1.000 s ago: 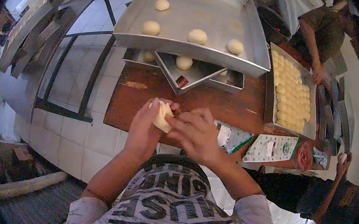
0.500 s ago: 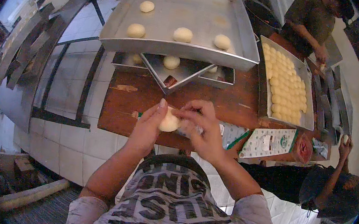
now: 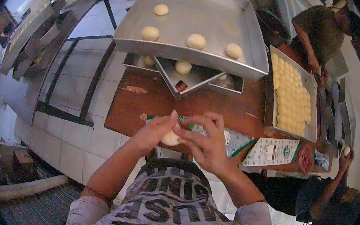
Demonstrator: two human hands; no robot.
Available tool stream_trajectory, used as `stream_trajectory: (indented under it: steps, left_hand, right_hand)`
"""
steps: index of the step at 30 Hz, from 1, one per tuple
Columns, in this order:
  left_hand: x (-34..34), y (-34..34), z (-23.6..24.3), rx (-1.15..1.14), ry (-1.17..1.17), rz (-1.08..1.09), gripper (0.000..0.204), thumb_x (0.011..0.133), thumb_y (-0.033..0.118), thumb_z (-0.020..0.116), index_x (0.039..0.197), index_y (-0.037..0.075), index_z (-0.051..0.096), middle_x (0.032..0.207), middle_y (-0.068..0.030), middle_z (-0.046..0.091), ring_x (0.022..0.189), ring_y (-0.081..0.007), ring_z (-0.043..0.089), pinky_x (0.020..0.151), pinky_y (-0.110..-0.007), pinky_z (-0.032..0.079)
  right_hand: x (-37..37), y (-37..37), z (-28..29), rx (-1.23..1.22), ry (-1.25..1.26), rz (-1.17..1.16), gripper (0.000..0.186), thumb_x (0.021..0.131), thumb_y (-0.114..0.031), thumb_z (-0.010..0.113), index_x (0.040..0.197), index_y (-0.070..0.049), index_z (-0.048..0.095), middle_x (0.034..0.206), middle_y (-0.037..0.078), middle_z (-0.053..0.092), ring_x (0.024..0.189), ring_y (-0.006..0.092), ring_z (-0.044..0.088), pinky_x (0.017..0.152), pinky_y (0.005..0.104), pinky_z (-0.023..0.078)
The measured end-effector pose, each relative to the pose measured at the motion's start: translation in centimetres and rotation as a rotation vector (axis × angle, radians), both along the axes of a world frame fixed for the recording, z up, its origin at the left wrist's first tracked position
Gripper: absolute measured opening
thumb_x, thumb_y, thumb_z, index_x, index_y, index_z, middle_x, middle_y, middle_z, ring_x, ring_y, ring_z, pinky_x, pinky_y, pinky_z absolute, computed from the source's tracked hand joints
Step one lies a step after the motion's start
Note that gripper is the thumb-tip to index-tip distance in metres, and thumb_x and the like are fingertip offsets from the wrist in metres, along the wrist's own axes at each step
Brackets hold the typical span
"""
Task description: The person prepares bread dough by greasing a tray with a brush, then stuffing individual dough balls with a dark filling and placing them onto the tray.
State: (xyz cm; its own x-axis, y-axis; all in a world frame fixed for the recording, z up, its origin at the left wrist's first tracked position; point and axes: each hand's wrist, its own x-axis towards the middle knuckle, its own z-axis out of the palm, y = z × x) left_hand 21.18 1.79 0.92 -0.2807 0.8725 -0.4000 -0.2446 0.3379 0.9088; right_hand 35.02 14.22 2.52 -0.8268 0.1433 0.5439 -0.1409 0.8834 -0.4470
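A pale lump of dough (image 3: 170, 138) sits between my two hands, above the near edge of the brown wooden table (image 3: 146, 98). My left hand (image 3: 154, 129) cups it from the left and my right hand (image 3: 205, 141) pinches it from the right with bent fingers. A big metal tray (image 3: 190, 54) stands beyond, propped on smaller trays, with several round dough balls (image 3: 196, 41) on it.
A second metal tray (image 3: 271, 100) at the right holds several rows of dough balls. Green and white packets (image 3: 270, 150) lie at the table's near right edge. One person stands at the far right, another sits at the lower right holding a dough piece. White tiled floor lies to the left.
The dough went from a flattened piece to a rounded lump. Both my hands moved down toward my chest with it.
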Motion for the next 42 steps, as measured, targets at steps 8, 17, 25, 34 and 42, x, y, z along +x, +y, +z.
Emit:
stream_trajectory:
  steps: [8,17,25,34,42]
  left_hand:
    - [-1.8,2.0,-0.4,0.587,-0.729,0.167,0.103,0.075,0.081,0.017,0.140,0.001,0.026,0.135,-0.0197,0.041,0.123,-0.0300,0.044,0.103,-0.041,0.034]
    - [0.1,1.6,-2.1,0.530,0.334,0.465,0.041,0.069,0.008,0.075,0.104,0.006,0.054,0.110,-0.0061,0.050,0.103,-0.0156,0.051,0.085,-0.028,0.043]
    - [-1.6,1.1,-4.8,0.378,0.654,0.624,0.028,0.067,0.009,0.074,0.086,0.003,0.054,0.082,-0.0110,0.059,0.079,-0.0231,0.059,0.071,-0.035,0.046]
    - [-7.8,-2.7,-9.3,0.343,0.815,0.763,0.056,0.073,0.016,0.073,0.118,0.001,0.043,0.117,-0.0163,0.045,0.111,-0.0312,0.042,0.097,-0.043,0.033]
    - [-8.2,-4.8,-11.7,-0.198,1.357,0.550,0.045,0.082,0.017,0.061,0.118,-0.003,0.044,0.126,-0.0234,0.039,0.125,-0.0442,0.026,0.104,-0.054,0.023]
  right_hand:
    - [-2.0,-1.1,-0.6,-0.704,-0.169,0.258,0.015,0.073,-0.008,0.072,0.079,-0.006,0.059,0.089,0.005,0.060,0.084,0.0188,0.059,0.072,0.0313,0.047]
    - [-5.3,-0.7,-4.7,-1.570,-0.157,0.137,0.019,0.083,-0.011,0.063,0.100,-0.004,0.061,0.097,0.006,0.064,0.090,0.0169,0.060,0.078,0.0314,0.049]
    - [-6.1,-1.0,0.0,-0.005,0.026,0.153,0.041,0.077,-0.011,0.063,0.117,-0.008,0.056,0.123,0.014,0.050,0.109,0.0363,0.048,0.091,0.0433,0.041]
    - [-15.3,10.8,6.2,-0.229,0.068,0.125,0.043,0.074,-0.013,0.065,0.116,-0.007,0.055,0.112,0.014,0.056,0.105,0.0284,0.054,0.091,0.0354,0.042]
    - [-27.2,21.2,1.4,0.186,-0.386,-0.438,0.058,0.086,-0.035,0.054,0.135,-0.011,0.036,0.139,0.014,0.036,0.125,0.0332,0.037,0.097,0.0526,0.035]
